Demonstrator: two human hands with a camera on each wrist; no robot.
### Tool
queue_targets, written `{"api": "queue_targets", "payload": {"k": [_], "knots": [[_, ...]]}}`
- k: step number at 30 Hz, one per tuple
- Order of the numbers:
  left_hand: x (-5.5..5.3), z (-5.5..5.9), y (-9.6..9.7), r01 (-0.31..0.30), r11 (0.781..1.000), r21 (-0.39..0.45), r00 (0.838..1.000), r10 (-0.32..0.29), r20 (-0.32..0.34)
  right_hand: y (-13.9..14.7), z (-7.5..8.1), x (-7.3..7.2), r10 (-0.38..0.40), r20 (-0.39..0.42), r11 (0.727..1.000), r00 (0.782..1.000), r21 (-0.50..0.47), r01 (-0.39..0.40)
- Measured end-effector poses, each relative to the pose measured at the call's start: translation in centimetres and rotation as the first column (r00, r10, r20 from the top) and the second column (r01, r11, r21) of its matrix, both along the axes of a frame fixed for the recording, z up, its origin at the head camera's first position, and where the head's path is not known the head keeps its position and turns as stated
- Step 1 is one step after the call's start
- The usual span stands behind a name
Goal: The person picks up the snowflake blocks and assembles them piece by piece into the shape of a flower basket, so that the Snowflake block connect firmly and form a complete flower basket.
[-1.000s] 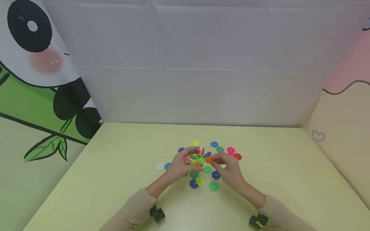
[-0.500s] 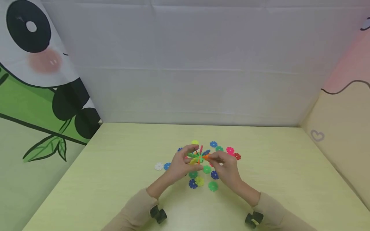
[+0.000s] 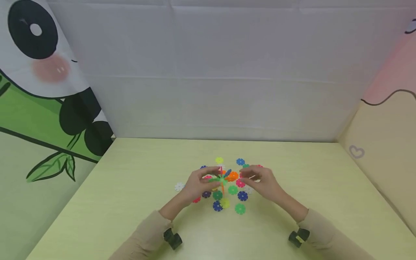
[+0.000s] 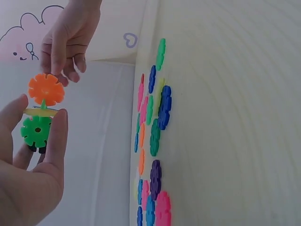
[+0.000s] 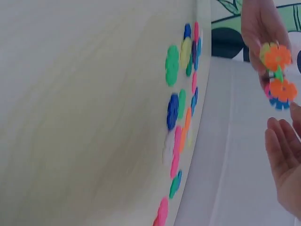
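Observation:
My left hand [image 3: 199, 183] holds a cluster of interlocking snowflake discs [image 3: 222, 180] above the table. In the left wrist view, its thumb and fingers pinch a yellow disc [image 4: 40, 112] edge-on, between an orange disc [image 4: 46, 89] and a green disc [image 4: 36, 132]. Pink and blue discs [image 5: 280, 103] of the same cluster show in the right wrist view. My right hand [image 3: 264, 183] is just right of the cluster, apart from it, fingers bent loosely with nothing between them. Part of the cluster is hidden behind the left fingers.
Many loose snowflake discs lie flat on the pale table [image 3: 130, 202] beneath and around the hands, among them a green one [image 3: 240, 208], a dark blue one [image 3: 242, 196] and a white one [image 3: 179, 186]. A white wall [image 3: 208, 90] stands behind, with printed panels on both sides.
My right hand has let go of the orange disc on the cluster and drawn back to the right. The left hand has shifted slightly left and down, still holding the cluster.

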State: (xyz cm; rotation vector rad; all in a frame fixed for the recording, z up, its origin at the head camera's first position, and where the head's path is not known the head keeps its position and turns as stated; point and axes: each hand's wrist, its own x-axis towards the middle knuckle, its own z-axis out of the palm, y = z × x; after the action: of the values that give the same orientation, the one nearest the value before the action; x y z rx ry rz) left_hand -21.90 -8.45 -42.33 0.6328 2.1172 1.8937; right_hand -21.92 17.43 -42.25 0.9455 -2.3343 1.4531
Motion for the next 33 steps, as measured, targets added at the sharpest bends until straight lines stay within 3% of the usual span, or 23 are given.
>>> {"api": "queue_targets", "payload": {"k": [3,6,12,19,26,33], "knots": [[-0.1,-0.4,-0.4,-0.022,1.0,0.012,1.0,0.022,0.01,2.6,-0.2,-1.4,-0.123,0.08,0.986,0.989,0.122,0.113],[-0.1,-0.6,-0.8,-0.033,0.999,0.013,0.999,0.033,0.01,5.1,-1.0,-2.9,-0.226,0.15,0.949,0.962,0.257,0.183],[0.2,-0.6,-1.1,-0.04,0.999,0.0,0.999,0.04,0.001,7.3,-2.7,-4.7,-0.283,0.209,0.901,0.936,0.392,0.185],[0.4,-0.5,-1.1,-0.037,0.999,0.001,0.999,0.037,0.006,7.5,-3.8,-5.2,-0.308,0.238,0.86,0.921,0.483,0.163],[0.7,-0.6,-1.0,-0.014,1.0,0.012,1.0,0.014,0.009,7.6,-3.7,-5.0,-0.328,0.239,0.867,0.914,0.46,0.191],[0.8,-0.7,-0.8,-0.028,1.0,0.009,1.0,0.028,0.004,7.7,-3.7,-4.8,-0.298,0.168,0.885,0.94,0.418,0.206]]}}
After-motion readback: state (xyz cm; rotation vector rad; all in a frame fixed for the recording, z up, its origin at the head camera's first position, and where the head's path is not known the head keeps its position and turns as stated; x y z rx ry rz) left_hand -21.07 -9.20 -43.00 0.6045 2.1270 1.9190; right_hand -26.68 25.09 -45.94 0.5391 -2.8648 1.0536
